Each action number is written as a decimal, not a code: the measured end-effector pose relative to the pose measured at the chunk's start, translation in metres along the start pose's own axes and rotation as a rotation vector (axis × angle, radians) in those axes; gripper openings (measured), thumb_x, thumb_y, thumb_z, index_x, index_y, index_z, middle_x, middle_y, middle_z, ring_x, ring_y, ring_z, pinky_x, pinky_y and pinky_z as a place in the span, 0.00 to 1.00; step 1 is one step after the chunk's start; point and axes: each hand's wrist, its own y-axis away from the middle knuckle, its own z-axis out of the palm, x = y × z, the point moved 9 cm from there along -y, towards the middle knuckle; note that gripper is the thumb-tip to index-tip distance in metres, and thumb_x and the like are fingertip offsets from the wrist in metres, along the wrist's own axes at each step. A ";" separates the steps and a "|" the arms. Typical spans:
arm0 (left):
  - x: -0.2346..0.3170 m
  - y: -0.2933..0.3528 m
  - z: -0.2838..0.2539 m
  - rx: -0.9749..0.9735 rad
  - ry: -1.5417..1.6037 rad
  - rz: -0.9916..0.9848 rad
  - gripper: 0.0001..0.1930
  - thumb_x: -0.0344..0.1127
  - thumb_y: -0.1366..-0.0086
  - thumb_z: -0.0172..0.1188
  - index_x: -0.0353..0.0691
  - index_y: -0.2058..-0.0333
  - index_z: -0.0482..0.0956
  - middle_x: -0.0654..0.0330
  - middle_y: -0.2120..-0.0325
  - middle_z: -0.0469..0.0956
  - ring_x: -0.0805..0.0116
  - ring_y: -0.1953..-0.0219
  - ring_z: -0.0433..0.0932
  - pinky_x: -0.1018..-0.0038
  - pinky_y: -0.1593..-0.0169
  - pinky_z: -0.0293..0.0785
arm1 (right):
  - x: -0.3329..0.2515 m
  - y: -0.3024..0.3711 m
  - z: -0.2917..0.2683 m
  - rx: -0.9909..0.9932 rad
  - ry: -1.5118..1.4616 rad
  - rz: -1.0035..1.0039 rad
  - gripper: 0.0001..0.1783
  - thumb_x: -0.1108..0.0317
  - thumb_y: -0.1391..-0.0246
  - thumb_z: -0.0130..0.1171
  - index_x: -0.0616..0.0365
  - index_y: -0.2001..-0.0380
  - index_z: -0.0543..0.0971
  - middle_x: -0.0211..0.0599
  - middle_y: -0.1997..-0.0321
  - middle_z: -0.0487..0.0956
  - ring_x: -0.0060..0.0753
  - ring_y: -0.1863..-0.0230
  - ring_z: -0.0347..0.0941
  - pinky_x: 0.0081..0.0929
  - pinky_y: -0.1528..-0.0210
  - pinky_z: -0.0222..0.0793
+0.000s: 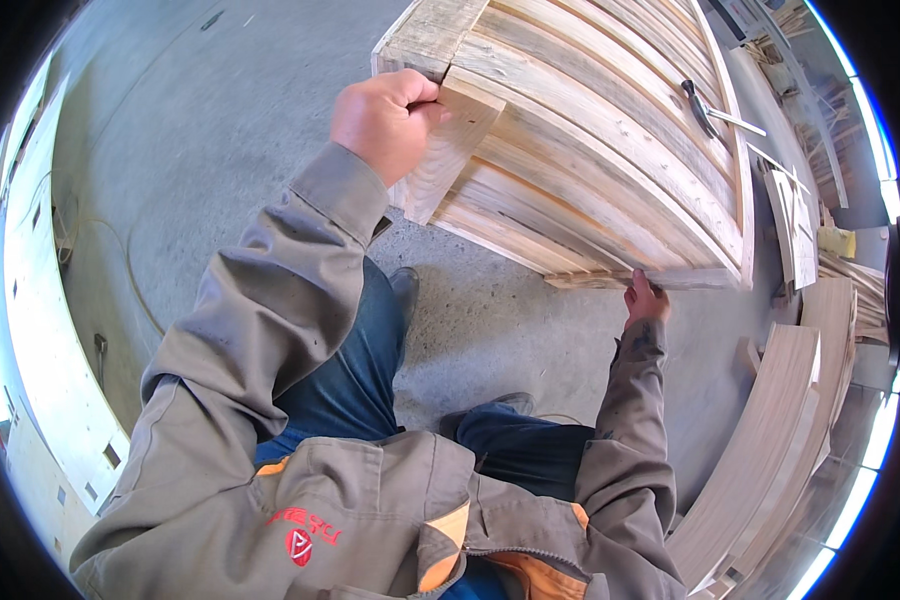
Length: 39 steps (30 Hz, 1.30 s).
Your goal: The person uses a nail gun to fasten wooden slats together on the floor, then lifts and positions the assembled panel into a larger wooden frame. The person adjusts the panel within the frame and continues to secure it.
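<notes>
Crate [590, 108] located over floor [220, 80], ahead of shoes [403, 292]. Left hand [383, 125]: closed on the crate's near left corner. Right hand [647, 300]: touching near the right corner; closure cannot be told. Risks: tilting could slide the hammer [703, 112] off the crate's right edge; rough wood could splinter bare skin.

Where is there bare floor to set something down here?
Widest: mostly bare floor between the pale panel and the wooden crate. Smaller: a patch between crate and shoes. Crowded: the right side, with stacked boards.
</notes>
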 end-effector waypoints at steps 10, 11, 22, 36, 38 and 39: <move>-0.017 0.006 -0.004 0.075 0.022 0.018 0.19 0.25 0.44 0.72 0.42 0.53 0.83 0.58 0.62 0.81 0.69 0.65 0.81 0.71 0.59 0.79 | -0.020 -0.027 0.011 -0.012 0.397 -0.364 0.23 0.58 0.50 0.75 0.65 0.60 0.82 0.34 0.70 0.82 0.24 0.76 0.72 0.29 0.73 0.70; 0.002 0.007 0.002 0.060 -0.061 0.094 0.21 0.24 0.44 0.71 0.44 0.50 0.83 0.58 0.59 0.79 0.68 0.63 0.80 0.71 0.57 0.79 | -0.013 -0.028 0.003 0.002 0.360 -0.324 0.25 0.56 0.50 0.74 0.67 0.59 0.83 0.40 0.65 0.86 0.34 0.69 0.79 0.33 0.65 0.74; 0.060 0.017 0.015 0.038 -0.611 0.668 0.28 0.24 0.47 0.72 0.47 0.46 0.81 0.57 0.49 0.78 0.55 0.48 0.77 0.63 0.43 0.72 | -0.033 0.015 0.006 0.100 0.389 -0.121 0.37 0.54 0.55 0.77 0.69 0.48 0.79 0.54 0.51 0.84 0.46 0.49 0.82 0.36 0.47 0.75; 0.026 -0.017 0.023 -0.183 -0.781 0.617 0.25 0.28 0.45 0.73 0.39 0.46 0.81 0.54 0.46 0.80 0.55 0.44 0.78 0.64 0.39 0.72 | 0.155 0.034 0.032 0.060 -0.128 0.300 0.39 0.60 0.53 0.72 0.68 0.39 0.73 0.57 0.40 0.78 0.50 0.38 0.75 0.33 0.38 0.70; 0.025 -0.020 0.018 -0.175 -0.785 0.619 0.25 0.29 0.46 0.73 0.38 0.47 0.82 0.53 0.47 0.81 0.54 0.45 0.78 0.63 0.40 0.73 | 0.171 0.041 0.048 0.037 -0.105 0.357 0.39 0.60 0.52 0.71 0.68 0.39 0.73 0.56 0.40 0.78 0.50 0.38 0.75 0.33 0.37 0.69; 0.025 -0.019 0.015 -0.167 -0.791 0.613 0.25 0.29 0.46 0.74 0.38 0.47 0.82 0.53 0.47 0.81 0.54 0.45 0.79 0.63 0.40 0.73 | 0.171 0.044 0.052 0.031 -0.147 0.349 0.39 0.60 0.52 0.71 0.68 0.39 0.73 0.57 0.40 0.78 0.50 0.37 0.74 0.33 0.37 0.69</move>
